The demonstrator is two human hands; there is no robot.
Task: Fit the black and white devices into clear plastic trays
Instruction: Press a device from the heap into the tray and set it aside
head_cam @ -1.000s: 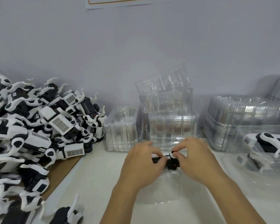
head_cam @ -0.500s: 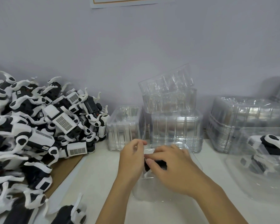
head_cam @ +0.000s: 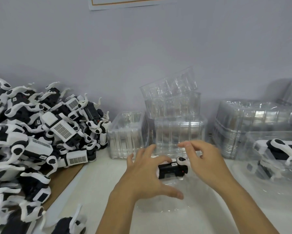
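Pale grey wall runs behind a white bench (head_cam: 98, 179), with the lower edge of a paper notice (head_cam: 125, 3) at the top. At the near middle of the bench sits a clear plastic tray (head_cam: 197, 196), and a black and white device (head_cam: 173, 168) lies at its far end, on its side, black body toward the viewer and a white round joint at its right. Left hand (head_cam: 147, 178) hovers just left of the device with its fingers spread wide and straight, thumb stretched out over the tray; whether a fingertip touches the device cannot be told. Right hand (head_cam: 207, 162) hangs just right of it, blurred, fingers loosely bent and apart, gripping nothing. Beyond the hands, close behind the device, stand stacks of empty clear trays (head_cam: 174, 119), one tilted on top, with a lower stack to their left. A big heap of devices (head_cam: 40, 132) covers the left side, partly over brown cardboard (head_cam: 62, 179). On the right, more stacked trays (head_cam: 253, 125) stand at the back, and nearer a filled tray (head_cam: 277, 154) holds another device
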